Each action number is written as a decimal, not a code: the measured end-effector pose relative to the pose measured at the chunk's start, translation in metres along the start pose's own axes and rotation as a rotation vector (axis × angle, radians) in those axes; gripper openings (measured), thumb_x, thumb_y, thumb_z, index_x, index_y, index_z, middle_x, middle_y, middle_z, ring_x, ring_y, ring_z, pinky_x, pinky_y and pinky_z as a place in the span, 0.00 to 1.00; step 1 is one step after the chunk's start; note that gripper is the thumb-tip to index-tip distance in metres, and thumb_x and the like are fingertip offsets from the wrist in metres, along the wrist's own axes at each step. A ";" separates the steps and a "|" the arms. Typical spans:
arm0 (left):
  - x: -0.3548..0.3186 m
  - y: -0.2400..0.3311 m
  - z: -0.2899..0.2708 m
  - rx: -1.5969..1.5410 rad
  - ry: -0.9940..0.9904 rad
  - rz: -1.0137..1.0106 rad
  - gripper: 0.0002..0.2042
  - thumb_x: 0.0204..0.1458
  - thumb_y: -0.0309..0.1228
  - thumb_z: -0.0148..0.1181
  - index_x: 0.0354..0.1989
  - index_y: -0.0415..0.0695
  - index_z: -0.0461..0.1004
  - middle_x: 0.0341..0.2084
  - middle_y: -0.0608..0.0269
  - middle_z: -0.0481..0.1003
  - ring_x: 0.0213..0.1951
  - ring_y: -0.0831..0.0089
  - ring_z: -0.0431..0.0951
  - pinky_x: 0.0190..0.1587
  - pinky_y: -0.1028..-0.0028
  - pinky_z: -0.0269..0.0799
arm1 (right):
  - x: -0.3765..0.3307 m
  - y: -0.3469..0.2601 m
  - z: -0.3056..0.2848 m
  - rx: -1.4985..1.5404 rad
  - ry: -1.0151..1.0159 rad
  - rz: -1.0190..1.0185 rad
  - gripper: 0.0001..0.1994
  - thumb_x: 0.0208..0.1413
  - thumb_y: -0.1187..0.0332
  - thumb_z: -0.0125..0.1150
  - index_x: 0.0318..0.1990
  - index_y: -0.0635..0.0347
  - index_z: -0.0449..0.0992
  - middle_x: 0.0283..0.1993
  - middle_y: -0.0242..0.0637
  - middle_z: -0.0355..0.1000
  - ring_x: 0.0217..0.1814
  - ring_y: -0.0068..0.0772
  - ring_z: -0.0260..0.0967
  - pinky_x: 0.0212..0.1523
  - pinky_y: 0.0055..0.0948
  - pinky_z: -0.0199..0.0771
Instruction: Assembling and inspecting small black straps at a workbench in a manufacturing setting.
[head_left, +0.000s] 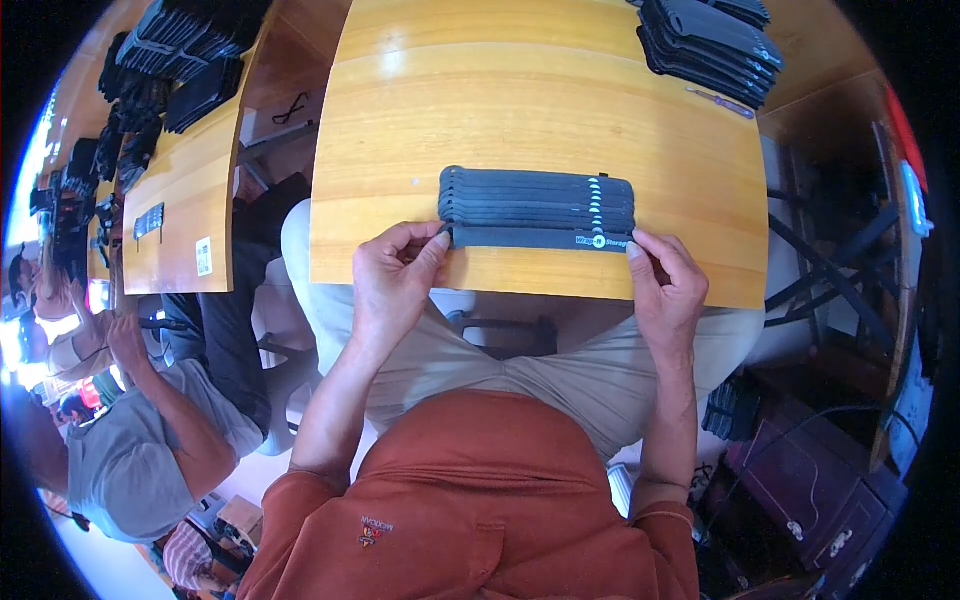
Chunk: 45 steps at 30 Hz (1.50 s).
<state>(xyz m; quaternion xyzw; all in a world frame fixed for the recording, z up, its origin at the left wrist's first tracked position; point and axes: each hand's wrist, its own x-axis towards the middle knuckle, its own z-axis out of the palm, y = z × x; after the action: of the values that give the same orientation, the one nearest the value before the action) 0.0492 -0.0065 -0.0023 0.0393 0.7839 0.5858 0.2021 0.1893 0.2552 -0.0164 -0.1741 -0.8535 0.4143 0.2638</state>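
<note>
Several dark grey fabric straps (525, 195) lie overlapped in a stepped row near the front of the wooden table (500, 110). Each shows a small pale mark toward its right end. Nearest to me is the front strap (515, 237), with light printing at its right. My left hand (393, 285) pinches the left end of this strap between thumb and forefinger. At its other end, my right hand (668, 285) has thumb and fingers closed on the right tip. Both forearms rest low, over my lap.
Stacks of dark straps (705, 45) stand at the table's far right corner, beside a purple-handled screwdriver (722, 102). On the left, a second table (185, 235) bears more dark stacks (185, 45). A co-worker in a grey shirt (150, 440) sits there. A dark red cabinet (815, 490) is at lower right.
</note>
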 end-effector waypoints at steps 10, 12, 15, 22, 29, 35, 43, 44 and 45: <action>0.004 -0.002 -0.001 0.084 0.009 0.014 0.06 0.60 0.25 0.67 0.39 0.34 0.82 0.24 0.67 0.79 0.23 0.85 0.75 0.25 0.82 0.73 | 0.002 -0.005 0.000 -0.060 -0.013 0.040 0.06 0.59 0.75 0.67 0.42 0.66 0.83 0.36 0.42 0.79 0.33 0.33 0.78 0.34 0.28 0.75; 0.005 -0.001 -0.001 0.099 0.010 0.023 0.06 0.60 0.25 0.67 0.39 0.34 0.82 0.24 0.67 0.79 0.23 0.85 0.75 0.25 0.82 0.72 | 0.002 -0.005 0.001 -0.063 -0.011 0.033 0.06 0.58 0.76 0.67 0.42 0.66 0.83 0.36 0.42 0.79 0.32 0.33 0.77 0.33 0.28 0.75; 0.005 0.000 -0.001 0.094 0.007 0.025 0.06 0.60 0.26 0.67 0.39 0.35 0.82 0.23 0.67 0.79 0.23 0.85 0.75 0.24 0.82 0.72 | 0.003 -0.006 0.001 -0.078 -0.015 0.019 0.06 0.58 0.76 0.67 0.42 0.66 0.83 0.36 0.42 0.79 0.32 0.33 0.77 0.33 0.28 0.75; 0.006 -0.001 -0.002 0.117 0.007 0.006 0.06 0.60 0.26 0.67 0.39 0.35 0.82 0.23 0.67 0.79 0.22 0.86 0.74 0.24 0.83 0.71 | 0.003 -0.004 0.001 -0.084 -0.021 0.014 0.06 0.58 0.77 0.67 0.42 0.67 0.83 0.36 0.42 0.79 0.32 0.33 0.78 0.32 0.28 0.75; 0.007 0.002 0.000 0.106 0.020 -0.025 0.06 0.59 0.25 0.67 0.38 0.34 0.81 0.22 0.67 0.78 0.22 0.85 0.74 0.24 0.83 0.71 | 0.002 -0.004 0.002 -0.086 -0.013 0.022 0.05 0.58 0.76 0.67 0.41 0.66 0.83 0.35 0.42 0.79 0.32 0.33 0.77 0.32 0.28 0.75; 0.007 0.005 0.000 0.117 0.011 -0.056 0.06 0.59 0.25 0.67 0.38 0.34 0.81 0.23 0.66 0.79 0.22 0.84 0.75 0.24 0.82 0.72 | 0.005 -0.006 0.002 -0.089 -0.016 0.014 0.05 0.57 0.77 0.67 0.41 0.66 0.83 0.35 0.42 0.79 0.32 0.34 0.77 0.32 0.29 0.75; 0.009 0.004 -0.001 0.120 0.008 -0.070 0.07 0.59 0.26 0.67 0.39 0.34 0.81 0.24 0.65 0.79 0.23 0.84 0.76 0.25 0.81 0.75 | 0.004 -0.004 0.004 -0.073 -0.012 0.015 0.05 0.56 0.78 0.67 0.40 0.67 0.83 0.33 0.44 0.78 0.32 0.38 0.78 0.33 0.31 0.76; 0.009 0.004 0.000 0.118 0.010 -0.070 0.07 0.59 0.26 0.67 0.39 0.34 0.81 0.24 0.65 0.79 0.23 0.84 0.76 0.25 0.81 0.75 | 0.004 -0.004 0.004 -0.078 -0.009 0.008 0.05 0.56 0.78 0.67 0.39 0.67 0.83 0.33 0.44 0.78 0.32 0.39 0.78 0.34 0.32 0.76; 0.009 0.005 0.000 0.116 0.009 -0.070 0.07 0.59 0.26 0.67 0.39 0.34 0.81 0.24 0.65 0.79 0.23 0.84 0.76 0.25 0.81 0.75 | 0.004 -0.004 0.004 -0.082 -0.007 0.002 0.05 0.56 0.78 0.67 0.39 0.67 0.83 0.33 0.44 0.78 0.33 0.40 0.78 0.34 0.33 0.77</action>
<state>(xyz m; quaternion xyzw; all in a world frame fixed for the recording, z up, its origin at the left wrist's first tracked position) 0.0406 -0.0022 -0.0002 0.0210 0.8184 0.5320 0.2162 0.1830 0.2527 -0.0138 -0.1840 -0.8705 0.3799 0.2531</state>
